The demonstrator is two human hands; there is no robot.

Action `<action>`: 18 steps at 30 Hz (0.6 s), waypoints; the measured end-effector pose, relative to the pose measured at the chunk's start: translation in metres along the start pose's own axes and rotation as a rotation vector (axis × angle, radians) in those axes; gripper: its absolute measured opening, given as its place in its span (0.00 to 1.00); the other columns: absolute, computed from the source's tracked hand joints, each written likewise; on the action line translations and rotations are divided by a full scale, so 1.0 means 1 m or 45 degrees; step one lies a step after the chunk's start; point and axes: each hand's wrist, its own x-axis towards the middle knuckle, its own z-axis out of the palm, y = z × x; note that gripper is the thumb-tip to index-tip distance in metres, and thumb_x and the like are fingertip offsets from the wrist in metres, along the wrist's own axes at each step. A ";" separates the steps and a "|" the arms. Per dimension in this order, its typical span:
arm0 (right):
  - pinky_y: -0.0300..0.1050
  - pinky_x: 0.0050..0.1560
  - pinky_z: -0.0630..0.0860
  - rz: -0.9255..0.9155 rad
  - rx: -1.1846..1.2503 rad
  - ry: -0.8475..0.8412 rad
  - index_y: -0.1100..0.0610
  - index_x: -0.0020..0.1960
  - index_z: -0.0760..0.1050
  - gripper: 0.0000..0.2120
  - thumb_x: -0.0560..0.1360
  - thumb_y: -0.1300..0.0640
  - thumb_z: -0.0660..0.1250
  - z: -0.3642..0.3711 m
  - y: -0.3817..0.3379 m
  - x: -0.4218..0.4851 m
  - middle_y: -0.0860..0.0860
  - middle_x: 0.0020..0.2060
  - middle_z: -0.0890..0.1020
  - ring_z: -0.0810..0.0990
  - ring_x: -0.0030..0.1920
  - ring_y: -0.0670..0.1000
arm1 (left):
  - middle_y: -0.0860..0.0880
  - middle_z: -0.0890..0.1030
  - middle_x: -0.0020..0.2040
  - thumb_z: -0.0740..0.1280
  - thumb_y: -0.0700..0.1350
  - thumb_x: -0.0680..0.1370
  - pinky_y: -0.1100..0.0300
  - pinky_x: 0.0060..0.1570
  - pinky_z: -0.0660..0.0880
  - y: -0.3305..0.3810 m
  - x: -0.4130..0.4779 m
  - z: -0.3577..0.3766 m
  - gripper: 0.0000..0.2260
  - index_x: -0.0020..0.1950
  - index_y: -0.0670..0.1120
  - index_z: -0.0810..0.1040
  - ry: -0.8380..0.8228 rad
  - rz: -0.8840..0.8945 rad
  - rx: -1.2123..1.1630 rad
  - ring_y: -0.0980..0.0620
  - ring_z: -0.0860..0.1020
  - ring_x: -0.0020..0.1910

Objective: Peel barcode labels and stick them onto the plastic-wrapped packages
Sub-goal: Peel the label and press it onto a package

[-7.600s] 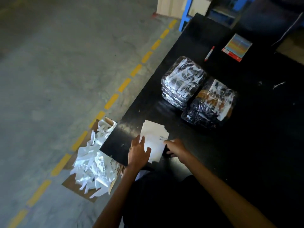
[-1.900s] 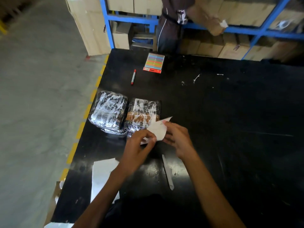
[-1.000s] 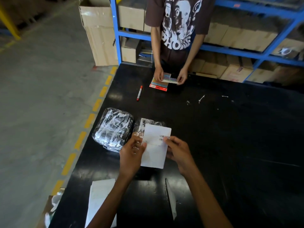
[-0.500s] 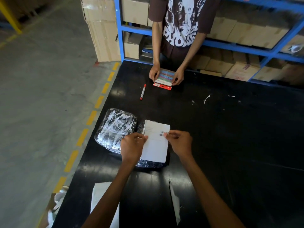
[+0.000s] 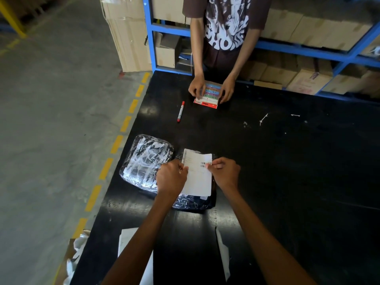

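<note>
A white barcode label (image 5: 198, 178) lies flat on a plastic-wrapped package (image 5: 194, 203) on the black table (image 5: 287, 171). My left hand (image 5: 171, 177) presses the label's left edge. On the right edge, beside the printed barcode, my right hand (image 5: 224, 171) pinches the label. A second wrapped stack of packages (image 5: 145, 161) sits directly to the left, touching the first. Most of the labelled package is hidden under the label and my hands.
A stack of label sheets (image 5: 136, 256) and a peeled backing strip (image 5: 223, 251) lie near the table's front edge. A red marker (image 5: 181, 111) lies farther back. Another person's hands hold a colourful card pack (image 5: 208, 94) at the far edge. A scrap box (image 5: 71, 262) stands on the floor.
Both hands brought the label down from mid-air onto the right package and now hold it flat there. The person opposite came to the table and took hold of the card pack.
</note>
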 end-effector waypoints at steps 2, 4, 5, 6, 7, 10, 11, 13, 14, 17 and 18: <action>0.26 0.30 0.71 -0.005 -0.069 0.004 0.57 0.43 0.81 0.09 0.68 0.57 0.80 0.002 0.001 0.002 0.52 0.39 0.86 0.81 0.34 0.42 | 0.45 0.86 0.45 0.69 0.54 0.78 0.54 0.40 0.82 0.003 0.002 0.000 0.13 0.54 0.45 0.82 -0.041 0.024 0.113 0.47 0.84 0.42; 0.31 0.32 0.72 -0.018 -0.170 0.040 0.54 0.41 0.79 0.12 0.67 0.51 0.81 0.001 0.003 0.003 0.51 0.38 0.84 0.82 0.37 0.47 | 0.43 0.85 0.49 0.66 0.57 0.78 0.52 0.44 0.82 0.008 0.002 -0.002 0.20 0.62 0.43 0.76 -0.092 0.011 0.296 0.44 0.84 0.47; 0.35 0.34 0.74 -0.013 -0.233 0.060 0.52 0.41 0.78 0.14 0.66 0.47 0.81 -0.001 0.005 0.004 0.51 0.40 0.83 0.81 0.39 0.48 | 0.42 0.84 0.51 0.66 0.59 0.78 0.51 0.46 0.82 0.009 0.002 -0.005 0.25 0.67 0.42 0.71 -0.112 -0.023 0.387 0.43 0.84 0.49; 0.40 0.37 0.77 -0.003 -0.301 0.071 0.51 0.43 0.77 0.16 0.66 0.44 0.80 -0.003 0.007 0.003 0.50 0.42 0.82 0.81 0.41 0.49 | 0.42 0.83 0.53 0.65 0.60 0.78 0.50 0.47 0.81 0.008 0.002 -0.007 0.29 0.71 0.41 0.66 -0.118 -0.060 0.446 0.42 0.84 0.51; 0.43 0.41 0.79 -0.001 -0.362 0.073 0.50 0.46 0.77 0.17 0.68 0.42 0.78 -0.006 0.008 0.001 0.50 0.44 0.81 0.81 0.44 0.50 | 0.41 0.83 0.53 0.65 0.60 0.78 0.49 0.48 0.81 0.006 0.003 -0.010 0.31 0.72 0.41 0.64 -0.111 -0.086 0.462 0.41 0.83 0.52; 0.46 0.53 0.77 -0.196 -0.439 0.074 0.50 0.61 0.75 0.16 0.76 0.47 0.71 -0.009 0.013 -0.011 0.51 0.56 0.78 0.78 0.57 0.53 | 0.41 0.83 0.54 0.64 0.54 0.80 0.50 0.46 0.82 -0.004 0.003 -0.011 0.22 0.70 0.43 0.68 0.051 0.103 0.356 0.42 0.83 0.51; 0.47 0.59 0.75 -0.312 -0.483 0.061 0.50 0.67 0.72 0.19 0.78 0.49 0.68 -0.007 0.013 -0.016 0.52 0.62 0.76 0.75 0.63 0.53 | 0.42 0.82 0.57 0.64 0.51 0.81 0.50 0.47 0.83 -0.007 0.002 -0.006 0.20 0.69 0.43 0.70 0.118 0.254 0.300 0.43 0.83 0.53; 0.51 0.69 0.67 -0.488 -0.627 -0.008 0.50 0.77 0.62 0.25 0.81 0.50 0.61 0.003 0.015 -0.024 0.54 0.75 0.66 0.65 0.75 0.55 | 0.42 0.76 0.68 0.61 0.50 0.82 0.47 0.59 0.80 -0.012 0.002 0.011 0.20 0.72 0.44 0.70 0.124 0.508 0.246 0.43 0.77 0.66; 0.53 0.72 0.64 -0.533 -0.695 -0.049 0.50 0.80 0.57 0.26 0.83 0.49 0.56 0.010 0.018 -0.028 0.54 0.79 0.59 0.58 0.79 0.56 | 0.42 0.69 0.75 0.58 0.50 0.83 0.46 0.68 0.73 -0.015 0.002 0.021 0.22 0.76 0.44 0.66 0.061 0.571 0.233 0.42 0.69 0.74; 0.57 0.75 0.61 -0.539 -0.784 -0.120 0.48 0.82 0.47 0.29 0.82 0.44 0.40 0.027 0.031 -0.037 0.54 0.82 0.46 0.43 0.81 0.55 | 0.45 0.48 0.82 0.46 0.54 0.85 0.47 0.78 0.56 -0.027 -0.001 0.045 0.26 0.82 0.46 0.50 -0.107 0.592 0.261 0.47 0.45 0.81; 0.57 0.75 0.62 -0.533 -0.783 -0.127 0.47 0.82 0.46 0.29 0.82 0.43 0.39 0.030 0.035 -0.038 0.53 0.82 0.44 0.41 0.81 0.54 | 0.46 0.45 0.82 0.45 0.54 0.85 0.47 0.79 0.54 -0.030 -0.002 0.049 0.26 0.82 0.46 0.47 -0.126 0.579 0.257 0.48 0.42 0.81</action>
